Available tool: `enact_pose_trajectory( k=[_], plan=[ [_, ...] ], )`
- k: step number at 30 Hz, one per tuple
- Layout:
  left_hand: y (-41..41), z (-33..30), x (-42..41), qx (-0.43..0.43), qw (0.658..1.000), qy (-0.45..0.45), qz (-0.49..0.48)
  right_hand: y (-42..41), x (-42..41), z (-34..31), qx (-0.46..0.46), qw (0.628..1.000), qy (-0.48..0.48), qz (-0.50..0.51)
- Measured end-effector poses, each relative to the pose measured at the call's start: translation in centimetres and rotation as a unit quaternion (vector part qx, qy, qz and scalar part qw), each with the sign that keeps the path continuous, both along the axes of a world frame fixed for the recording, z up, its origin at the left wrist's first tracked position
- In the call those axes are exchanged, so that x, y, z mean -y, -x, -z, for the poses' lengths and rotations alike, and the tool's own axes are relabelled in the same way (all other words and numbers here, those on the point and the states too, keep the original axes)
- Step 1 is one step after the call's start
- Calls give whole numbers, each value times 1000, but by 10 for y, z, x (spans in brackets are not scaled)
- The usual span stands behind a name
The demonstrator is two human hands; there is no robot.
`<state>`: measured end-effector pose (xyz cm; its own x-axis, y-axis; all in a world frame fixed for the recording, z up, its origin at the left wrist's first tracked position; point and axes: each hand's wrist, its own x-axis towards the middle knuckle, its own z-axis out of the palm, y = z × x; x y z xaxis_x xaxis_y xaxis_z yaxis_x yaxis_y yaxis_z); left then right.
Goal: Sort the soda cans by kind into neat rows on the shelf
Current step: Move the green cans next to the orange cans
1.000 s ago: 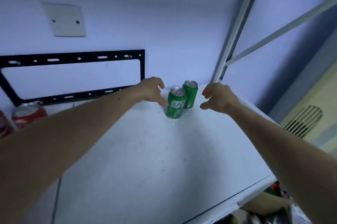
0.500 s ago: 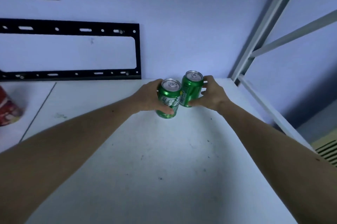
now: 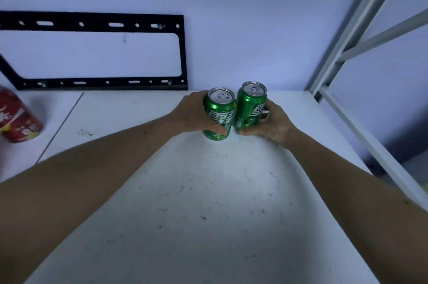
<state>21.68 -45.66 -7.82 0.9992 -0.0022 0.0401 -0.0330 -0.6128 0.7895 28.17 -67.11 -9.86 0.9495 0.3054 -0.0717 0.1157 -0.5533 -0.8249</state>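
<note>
Two green soda cans stand side by side near the back of the white shelf (image 3: 208,202). My left hand (image 3: 193,113) is wrapped around the left green can (image 3: 220,111). My right hand (image 3: 273,122) grips the right green can (image 3: 251,105), which leans slightly to the right. The two cans touch or nearly touch each other. A red soda can (image 3: 17,119) stands at the far left edge of the view, blurred and partly cut off.
A black metal bracket (image 3: 92,24) is fixed to the wall behind the shelf. A grey upright post (image 3: 342,36) and a side rail (image 3: 361,131) bound the shelf on the right. A seam (image 3: 60,126) divides the shelf boards at left.
Both hands have closed around the green cans; a second ago they hovered open beside them. The right can now tilts a little, and the view has shifted to the left.
</note>
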Motion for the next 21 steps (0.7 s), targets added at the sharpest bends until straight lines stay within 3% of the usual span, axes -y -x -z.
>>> enact_pose_trajectory(
  k=[9,21],
  plan=[
    [24,-25,-22,-22,999,-8,-39,4,-14,-21,16,999,-31,11],
    [154,-147,-154,12,987,-32,-154,74,-147,-167,102,983,-62,-137]
  ],
)
